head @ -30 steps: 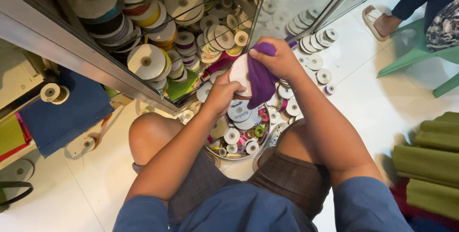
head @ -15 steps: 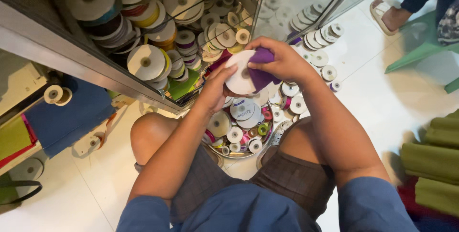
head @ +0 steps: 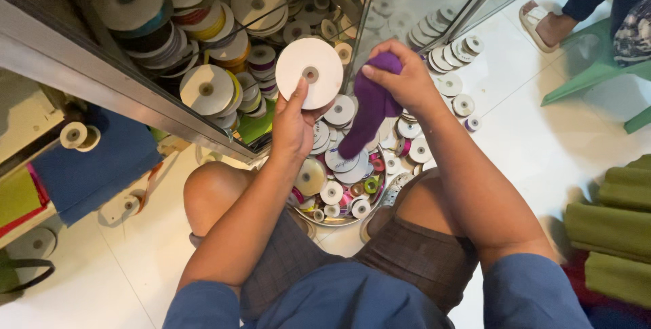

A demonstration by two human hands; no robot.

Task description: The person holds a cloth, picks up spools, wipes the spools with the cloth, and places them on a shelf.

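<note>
Two hands up at chest height: your left hand (head: 293, 125) pinches a white ribbon spool (head: 309, 72) by its lower edge, flat face toward you; your right hand (head: 400, 78) is closed round a purple cloth (head: 369, 108) that hangs down just right of the spool, w/ a small gap between them. Below, betw. your knees, a round tray (head: 339, 217) full of small spools. Ahead, a glass cabinet (head: 122, 91) stacked w/ bigger reels. To wipe well, keep the spool steady and sweep the cloth flat across its face.
</note>
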